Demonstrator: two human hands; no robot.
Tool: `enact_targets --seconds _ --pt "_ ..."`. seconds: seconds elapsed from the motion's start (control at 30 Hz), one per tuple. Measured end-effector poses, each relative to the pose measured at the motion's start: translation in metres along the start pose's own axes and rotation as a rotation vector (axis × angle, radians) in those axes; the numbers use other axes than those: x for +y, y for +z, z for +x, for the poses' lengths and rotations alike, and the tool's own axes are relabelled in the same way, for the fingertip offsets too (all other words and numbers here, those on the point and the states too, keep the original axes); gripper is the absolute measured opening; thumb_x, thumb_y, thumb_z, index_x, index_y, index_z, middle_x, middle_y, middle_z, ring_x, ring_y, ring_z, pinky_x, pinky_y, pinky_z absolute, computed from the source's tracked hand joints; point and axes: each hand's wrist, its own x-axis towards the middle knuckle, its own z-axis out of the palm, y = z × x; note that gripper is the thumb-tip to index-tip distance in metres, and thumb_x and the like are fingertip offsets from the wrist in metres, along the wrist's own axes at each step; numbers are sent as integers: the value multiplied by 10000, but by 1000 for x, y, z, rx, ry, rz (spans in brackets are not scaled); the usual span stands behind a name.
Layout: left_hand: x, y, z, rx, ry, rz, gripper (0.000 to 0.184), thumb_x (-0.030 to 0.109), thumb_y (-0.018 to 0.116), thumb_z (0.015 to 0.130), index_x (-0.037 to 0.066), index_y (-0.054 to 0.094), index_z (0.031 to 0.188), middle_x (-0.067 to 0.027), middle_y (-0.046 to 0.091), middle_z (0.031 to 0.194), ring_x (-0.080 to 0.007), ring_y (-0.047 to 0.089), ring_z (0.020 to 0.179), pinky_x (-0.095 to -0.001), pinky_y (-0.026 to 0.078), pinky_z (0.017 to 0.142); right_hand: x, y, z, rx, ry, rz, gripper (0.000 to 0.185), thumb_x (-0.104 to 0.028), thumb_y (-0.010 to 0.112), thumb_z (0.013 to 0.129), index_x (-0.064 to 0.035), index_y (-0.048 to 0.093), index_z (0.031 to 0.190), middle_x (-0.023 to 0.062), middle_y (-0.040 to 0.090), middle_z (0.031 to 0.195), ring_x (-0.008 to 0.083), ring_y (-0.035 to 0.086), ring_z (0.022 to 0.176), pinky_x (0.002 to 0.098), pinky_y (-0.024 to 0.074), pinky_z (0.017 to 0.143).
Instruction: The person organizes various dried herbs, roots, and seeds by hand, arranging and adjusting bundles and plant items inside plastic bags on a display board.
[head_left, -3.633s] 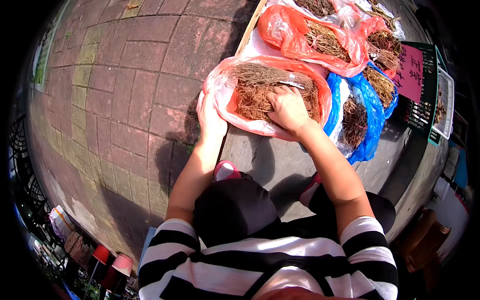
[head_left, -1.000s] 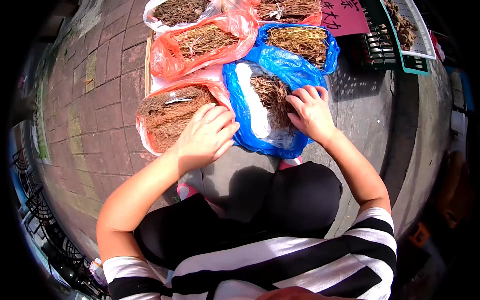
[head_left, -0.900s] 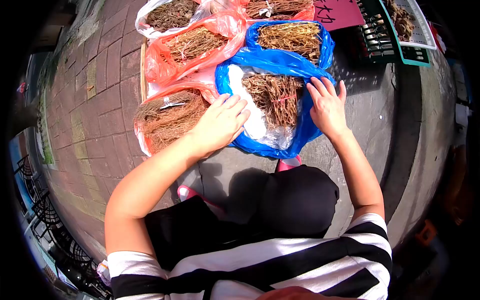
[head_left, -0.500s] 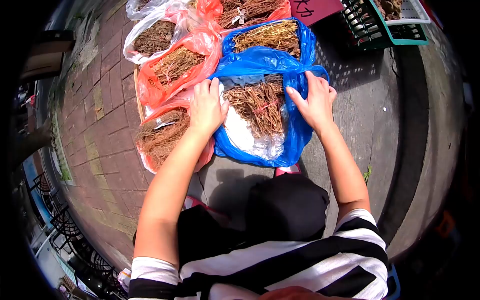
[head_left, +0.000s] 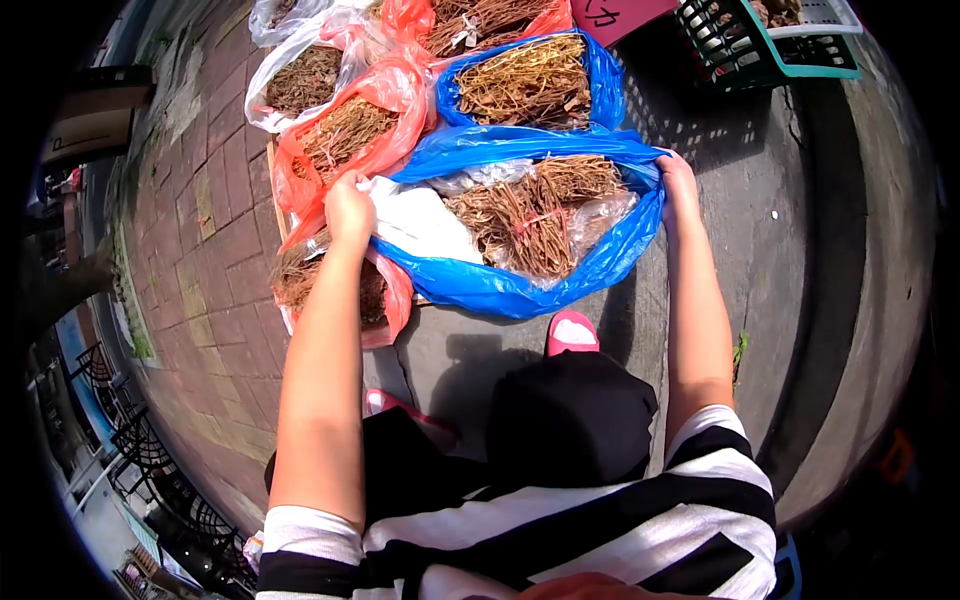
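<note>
A blue plastic bag [head_left: 470,285] lies stretched wide between my hands, its mouth facing up. Inside it rests a bundle of dried brown stems [head_left: 530,220], tied with a reddish band, beside a white liner [head_left: 425,220] and some clear plastic. My left hand [head_left: 350,212] is closed at the bag's left end, next to the red bags; its fingertips are partly hidden. At the right end my right hand [head_left: 678,190] grips the blue rim, fingers curled round the plastic.
Red bags of dried stems [head_left: 345,135] stand to the left, and another blue bag [head_left: 525,80] with yellowish stems sits behind. A green plastic basket [head_left: 740,50] is at the back right. My pink slipper [head_left: 572,333] is just in front of the bag.
My hands have moved apart, left hand leftward and right hand rightward, pulling the blue bag's mouth wider. The near rim has risen, and more of the white liner and stems shows.
</note>
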Motion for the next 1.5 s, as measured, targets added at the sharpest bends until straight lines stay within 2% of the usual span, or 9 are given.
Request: enact_targets --seconds 0.17,0.27,0.47,0.63,0.73,1.07,1.23,1.33,1.5 --pt "12 0 -14 141 301 152 371 27 548 760 36 587 1129 -200 574 1165 -390 511 1136 -464 403 939 -6 17 -30 129 -506 -648 486 -99 600 778 -37 538 1256 172 649 1078 270 637 975 323 493 869" --pt "50 -20 -55 256 668 142 528 55 596 713 84 549 1238 -130 502 1262 -354 419 1216 -496 290 1045 -43 59 -112 261 -972 -1052 560 -106 640 759 -151 506 1302 54 532 1270 249 472 1237 628 98 1089" --pt "52 -3 -116 -426 927 462 208 250 653 727 46 660 769 -94 598 1022 -260 509 1095 -520 235 1127 -15 106 -177 -128 -1099 -1096 567 -267 759 724 -149 552 1239 35 553 1137 228 523 1138 620 18 1112" --pt "69 -12 -123 -509 867 549 263 266 678 731 21 679 827 -129 613 970 -284 547 1026 -521 282 1096 15 111 -165 -272 -766 -1403 995 -189 832 609 -95 319 1456 216 472 1245 369 477 1182 495 333 1057" --pt "80 -8 -140 -327 926 328 342 242 693 741 -12 645 965 -149 605 1037 -308 543 1054 -491 323 1071 -13 99 -160 -330 -505 -1010 854 -77 685 686 -32 282 1438 271 553 1189 423 573 1054 443 465 906" --pt "90 52 -163 -449 313 -265 610 360 745 743 -85 517 1091 -233 660 883 -389 637 900 -460 461 817 -114 108 -159 -512 -901 -1031 532 84 565 665 -38 584 1182 160 610 1116 349 586 1058 387 465 933" --pt "80 51 -146 -639 253 -168 279 204 691 710 49 681 942 -161 678 788 -367 659 801 -462 485 751 -56 119 -127 -684 -981 -1567 434 -58 593 777 -143 626 1201 93 565 1268 297 463 1247 445 360 1049" --pt "80 22 -147 -676 260 -268 278 146 663 690 33 669 945 -159 675 778 -373 654 782 -453 494 738 -50 109 -137 -639 -927 -1708 831 -102 752 677 -174 396 1424 150 401 1445 330 357 1353 479 249 1135" --pt "57 27 -163 -478 503 -166 409 61 661 667 8 609 1070 -104 598 751 -305 608 762 -420 438 765 -21 111 -121 -605 -1068 -1635 948 -135 819 584 -133 383 1426 192 464 1344 346 431 1266 466 316 1084"
